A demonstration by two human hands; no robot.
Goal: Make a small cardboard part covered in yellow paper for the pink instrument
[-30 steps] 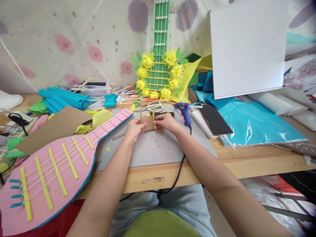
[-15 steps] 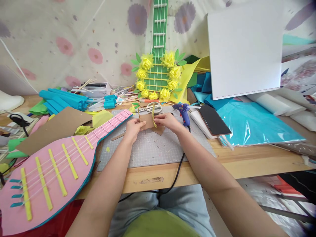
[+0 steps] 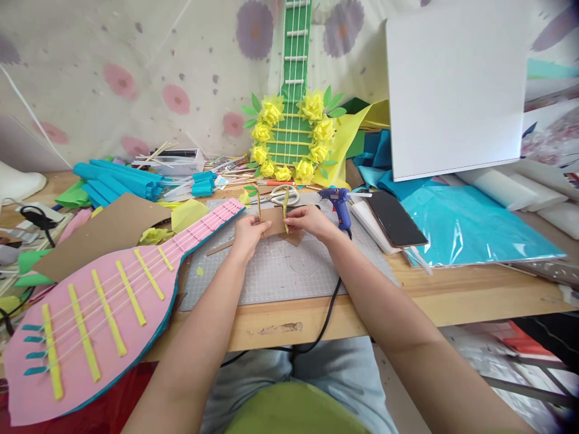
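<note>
A small brown cardboard piece [image 3: 274, 220] is held up over the grey cutting mat [image 3: 280, 280]. Two thin gold-yellow strips rise from it, a left strip [image 3: 259, 206] and a right strip [image 3: 286, 206]. My left hand [image 3: 248, 236] is closed on the cardboard's left end, by the left strip. With thumb and fingers pinched, my right hand [image 3: 311, 220] grips the foot of the right strip against the cardboard. Another cardboard scrap [image 3: 293, 237] lies below on the mat. White-handled scissors [image 3: 292, 195] lie just behind, and a blue glue gun [image 3: 339, 206] rests beside my right hand.
A pink paper guitar [image 3: 106, 313] lies at the left, overhanging the table edge. A green guitar with yellow flowers [image 3: 292, 129] leans at the back. To the right are a black phone [image 3: 395, 218], a wrapped blue sheet pack [image 3: 479, 226] and a white board [image 3: 456, 90].
The view has shifted slightly, so everything sits a little further right. Both hands keep their hold on the cardboard and strips, with hardly any visible movement.
</note>
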